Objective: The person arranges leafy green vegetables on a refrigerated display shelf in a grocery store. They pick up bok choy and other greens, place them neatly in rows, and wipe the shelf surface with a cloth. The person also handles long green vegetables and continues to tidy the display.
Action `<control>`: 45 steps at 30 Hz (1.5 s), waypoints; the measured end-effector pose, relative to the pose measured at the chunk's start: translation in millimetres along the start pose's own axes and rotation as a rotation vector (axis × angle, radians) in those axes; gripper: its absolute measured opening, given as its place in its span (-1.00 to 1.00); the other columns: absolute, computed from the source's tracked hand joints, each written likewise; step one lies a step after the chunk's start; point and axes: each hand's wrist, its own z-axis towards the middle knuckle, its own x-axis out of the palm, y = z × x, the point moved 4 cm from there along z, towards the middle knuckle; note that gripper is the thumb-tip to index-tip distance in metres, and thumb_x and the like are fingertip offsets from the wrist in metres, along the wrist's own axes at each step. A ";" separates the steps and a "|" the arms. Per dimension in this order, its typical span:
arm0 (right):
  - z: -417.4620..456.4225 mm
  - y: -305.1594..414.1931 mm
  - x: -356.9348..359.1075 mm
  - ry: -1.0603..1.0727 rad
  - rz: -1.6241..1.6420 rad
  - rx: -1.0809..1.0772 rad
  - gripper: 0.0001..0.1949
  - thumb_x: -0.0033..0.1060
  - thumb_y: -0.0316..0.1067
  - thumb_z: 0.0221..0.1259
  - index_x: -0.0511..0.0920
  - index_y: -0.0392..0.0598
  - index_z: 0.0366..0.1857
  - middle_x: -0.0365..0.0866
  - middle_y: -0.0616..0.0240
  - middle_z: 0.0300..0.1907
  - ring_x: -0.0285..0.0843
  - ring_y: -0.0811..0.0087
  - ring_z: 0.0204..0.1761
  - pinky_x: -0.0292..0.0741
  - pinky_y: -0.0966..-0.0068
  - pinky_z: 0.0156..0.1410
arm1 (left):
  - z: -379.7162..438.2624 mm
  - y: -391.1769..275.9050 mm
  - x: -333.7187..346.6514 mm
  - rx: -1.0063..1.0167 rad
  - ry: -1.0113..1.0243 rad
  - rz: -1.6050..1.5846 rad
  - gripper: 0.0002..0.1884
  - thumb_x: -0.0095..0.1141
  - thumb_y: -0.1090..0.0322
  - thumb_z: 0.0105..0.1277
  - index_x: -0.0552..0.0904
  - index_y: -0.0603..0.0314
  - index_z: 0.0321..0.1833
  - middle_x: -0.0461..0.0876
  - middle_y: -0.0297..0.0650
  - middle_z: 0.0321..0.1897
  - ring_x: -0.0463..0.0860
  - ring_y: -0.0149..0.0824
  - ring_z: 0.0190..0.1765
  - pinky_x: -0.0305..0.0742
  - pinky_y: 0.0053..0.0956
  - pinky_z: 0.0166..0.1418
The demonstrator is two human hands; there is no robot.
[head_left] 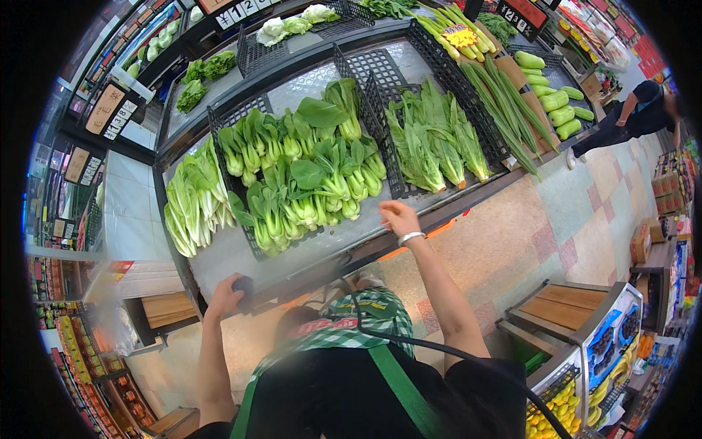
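Observation:
Heads of bok choy [307,170] lie in rows on a black plastic crate on the metal produce shelf. To their left is a pile of pale leafy greens [198,200], and to their right, past a crate wall, lies leaf lettuce [436,137]. My right hand [399,218], a silver bangle at its wrist, hovers by the shelf's front edge with fingers partly curled and nothing visible in them. At the shelf's lower left corner is my left hand [226,296], fingers bent beside a dark blurred patch; whether it grips something is unclear.
Long green gourds [507,104] rest right of the lettuce, with stubby light-green gourds [556,107] farther along. A person [630,118] stands at the upper right. Behind me on the right is a fruit stand [609,351]. A black cable [439,347] crosses my apron.

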 end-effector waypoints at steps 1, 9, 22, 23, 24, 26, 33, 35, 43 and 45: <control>3.4 10.0 15.2 0.105 0.036 -0.027 -0.74 0.21 -0.34 0.20 0.59 -0.12 -0.04 0.68 0.26 -0.25 0.63 0.54 -0.37 0.56 0.59 -0.34 | 0.7 -17.1 4.4 0.050 -0.035 -0.082 -0.60 0.04 0.51 -0.02 0.55 0.29 -0.03 0.64 0.00 -0.27 0.63 -0.07 -0.21 0.51 -0.36 -0.06; -53.4 53.4 142.1 0.859 0.051 -0.015 -0.24 0.11 0.20 0.22 0.08 0.15 0.43 0.29 0.06 0.32 0.34 0.23 0.27 0.52 0.16 0.10 | 43.3 -171.5 75.4 0.427 -0.058 -0.143 -0.50 0.10 0.60 0.04 0.47 0.27 0.13 0.60 -0.15 -0.12 0.58 -0.30 -0.02 0.41 -0.46 0.14; -120.5 42.3 -3.2 0.410 0.036 0.111 -0.24 0.37 -0.26 -0.09 0.29 -0.13 0.32 0.53 0.22 0.04 0.55 0.45 -0.06 0.55 0.52 -0.07 | 32.7 -300.8 174.3 0.869 0.141 -0.011 -0.05 0.25 0.57 -0.07 0.08 0.05 0.45 0.30 -0.08 0.22 0.40 0.07 0.20 0.44 -0.21 0.14; -118.9 31.6 -16.3 0.341 0.043 0.085 -0.36 0.34 -0.27 -0.08 0.42 -0.18 0.20 0.59 0.23 -0.06 0.57 0.47 -0.14 0.54 0.54 -0.12 | 36.7 -313.8 179.4 0.912 0.149 0.025 -0.07 0.25 0.58 -0.08 0.12 0.06 0.43 0.31 -0.08 0.20 0.40 0.05 0.20 0.43 -0.23 0.16; -121.6 27.4 -23.4 0.291 0.125 0.087 -0.43 0.33 -0.29 -0.06 0.47 -0.20 0.14 0.61 0.25 -0.11 0.58 0.48 -0.19 0.54 0.55 -0.13 | 41.0 -321.5 183.9 0.939 0.159 0.068 -0.09 0.25 0.58 -0.09 0.16 0.08 0.41 0.32 -0.08 0.19 0.39 0.04 0.20 0.42 -0.25 0.17; -117.2 22.4 -44.4 0.137 0.240 0.087 -0.54 0.30 -0.32 -0.03 0.55 -0.22 0.03 0.64 0.28 -0.19 0.59 0.50 -0.27 0.53 0.57 -0.15 | 58.8 -336.2 196.5 0.976 0.247 0.081 -0.17 0.28 0.54 -0.04 0.25 0.09 0.39 0.30 -0.05 0.23 0.41 0.00 0.18 0.40 -0.28 0.20; -66.1 -12.8 -202.8 -0.449 0.345 0.140 -0.71 0.30 -0.41 -0.05 0.63 -0.27 -0.19 0.66 0.32 -0.35 0.58 0.52 -0.35 0.52 0.58 -0.18 | 158.4 -414.1 249.9 0.824 0.298 -0.004 -0.34 0.25 0.39 0.11 0.34 0.06 0.33 0.32 -0.10 0.26 0.42 -0.12 0.24 0.42 -0.29 0.24; -58.7 -14.0 -272.2 -0.578 0.247 0.089 -0.72 0.32 -0.38 -0.04 0.63 -0.28 -0.21 0.66 0.30 -0.34 0.58 0.52 -0.36 0.52 0.57 -0.21 | 192.9 -445.1 283.3 0.608 0.382 -0.111 -0.43 0.18 0.33 0.23 0.37 0.16 0.32 0.36 -0.13 0.26 0.43 -0.18 0.26 0.48 -0.25 0.17; -45.1 78.5 -380.3 -0.593 -0.713 -0.478 -0.69 0.36 -0.27 -0.03 0.58 -0.15 -0.20 0.51 0.12 -0.17 0.55 0.12 -0.15 0.50 0.33 -0.07 | 293.0 -526.6 404.4 -0.326 0.201 -0.643 -0.28 0.19 0.13 0.30 0.22 0.53 0.33 0.48 -0.02 -0.08 0.49 -0.31 -0.29 0.52 -0.45 -0.34; -32.2 89.5 -375.7 -0.448 -0.771 -0.540 -0.60 0.41 -0.36 -0.13 0.53 -0.14 -0.13 0.42 0.09 0.00 0.50 0.02 -0.07 0.49 0.26 -0.04 | 307.2 -528.9 410.0 -0.388 0.167 -0.604 -0.43 0.26 0.08 0.23 0.42 0.48 0.05 0.49 -0.15 -0.30 0.44 -0.39 -0.42 0.38 -0.48 -0.49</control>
